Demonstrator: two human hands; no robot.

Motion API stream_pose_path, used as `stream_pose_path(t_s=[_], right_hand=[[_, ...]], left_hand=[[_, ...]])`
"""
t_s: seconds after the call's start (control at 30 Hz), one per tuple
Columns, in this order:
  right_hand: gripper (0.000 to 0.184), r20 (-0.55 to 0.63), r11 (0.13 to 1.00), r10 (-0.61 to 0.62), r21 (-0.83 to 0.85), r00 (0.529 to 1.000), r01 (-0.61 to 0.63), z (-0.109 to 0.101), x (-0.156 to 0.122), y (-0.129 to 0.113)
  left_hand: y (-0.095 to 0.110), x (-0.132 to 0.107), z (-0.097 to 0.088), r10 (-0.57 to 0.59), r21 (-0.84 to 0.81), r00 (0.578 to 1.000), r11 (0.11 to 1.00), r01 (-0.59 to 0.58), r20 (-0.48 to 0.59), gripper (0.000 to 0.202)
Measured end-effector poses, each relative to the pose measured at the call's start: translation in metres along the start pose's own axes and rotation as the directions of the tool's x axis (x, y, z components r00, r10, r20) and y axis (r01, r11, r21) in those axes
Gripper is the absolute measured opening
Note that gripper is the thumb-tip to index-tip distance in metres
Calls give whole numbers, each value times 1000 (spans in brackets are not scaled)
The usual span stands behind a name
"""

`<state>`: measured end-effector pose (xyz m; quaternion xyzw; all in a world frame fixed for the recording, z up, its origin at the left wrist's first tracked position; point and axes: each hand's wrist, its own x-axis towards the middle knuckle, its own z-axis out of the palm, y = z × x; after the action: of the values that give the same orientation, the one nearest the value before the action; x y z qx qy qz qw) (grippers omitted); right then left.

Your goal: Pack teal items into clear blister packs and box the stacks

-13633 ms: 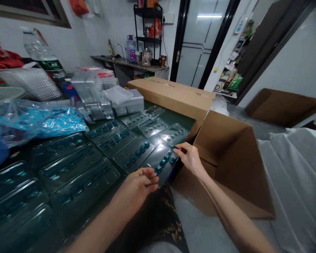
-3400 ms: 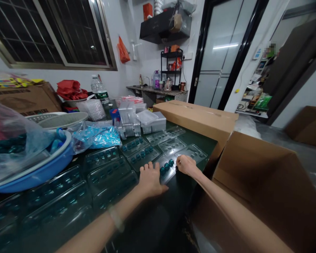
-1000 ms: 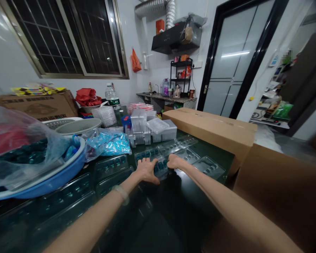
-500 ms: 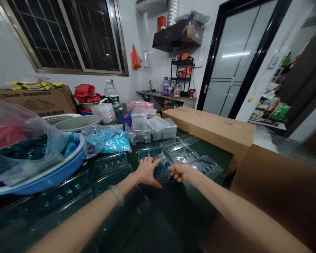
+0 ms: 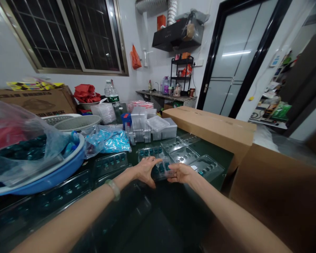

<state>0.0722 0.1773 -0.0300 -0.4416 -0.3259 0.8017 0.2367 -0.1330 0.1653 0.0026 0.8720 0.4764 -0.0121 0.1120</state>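
Observation:
A clear plastic blister tray (image 5: 161, 169) with teal pieces in its pockets sits between my hands, just above the dark green table top (image 5: 189, 203). My left hand (image 5: 146, 171) grips its left end, fingers over the top. My right hand (image 5: 180, 173) holds its right end. Similar clear trays lie close by, one (image 5: 150, 151) with teal pieces just beyond my left hand, and another (image 5: 206, 168) to the right of my right hand. A pale bangle (image 5: 113, 189) circles my left wrist.
A blue basin (image 5: 50, 181) holding a plastic bag of teal pieces stands at the left. Beyond it lies a bag of blue items (image 5: 107, 141) next to stacked clear trays (image 5: 139, 124). A long cardboard box (image 5: 210, 123) lies along the far table edge, and an open carton (image 5: 276, 189) stands at the right.
My hands have closed in on the tray from both ends and drawn it toward me, out of its place on the table. My view has tilted slightly.

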Motion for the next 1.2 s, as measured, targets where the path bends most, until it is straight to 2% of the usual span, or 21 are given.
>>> stream_pose_path(t_s=[0.07,0.13,0.27,0.5,0.67,0.8,0.9,0.97,1.07,1.2], right_hand=[[3,-5,998,-46,37,999,46,-3,3,1],[3,-15,994,-91,57,996,91,-6,7,3],[9,-11,986,-160,37,987,160,-9,12,5],[18,37,943,-332,-19,942,333,-16,-3,-1],[28,45,906,-422,-19,906,423,-14,-8,-11],[26,29,885,-464,-21,886,464,-2,11,-31],[19,-27,894,-445,-65,895,443,10,39,-48],[14,-101,910,-410,-113,907,399,18,58,-56],[20,-246,932,-358,-159,901,327,26,73,-55],[24,-384,952,-307,-123,870,282,30,60,-29]], left_hand=[[-2,2,0,-11,9,999,1000,11,32,116],[-1,5,1,-78,40,995,996,75,65,122],[8,7,5,-162,111,986,981,156,45,127],[23,3,-2,-137,73,989,987,141,-60,124],[24,2,-18,-109,110,986,986,123,-127,122],[5,9,-42,-107,194,976,970,145,-191,118],[-20,23,-49,-172,204,969,957,207,-175,118],[-36,35,-45,-221,190,966,951,244,-136,119],[-56,51,-30,-269,161,961,948,276,-65,121],[-71,63,-18,-293,88,955,953,289,38,123]])
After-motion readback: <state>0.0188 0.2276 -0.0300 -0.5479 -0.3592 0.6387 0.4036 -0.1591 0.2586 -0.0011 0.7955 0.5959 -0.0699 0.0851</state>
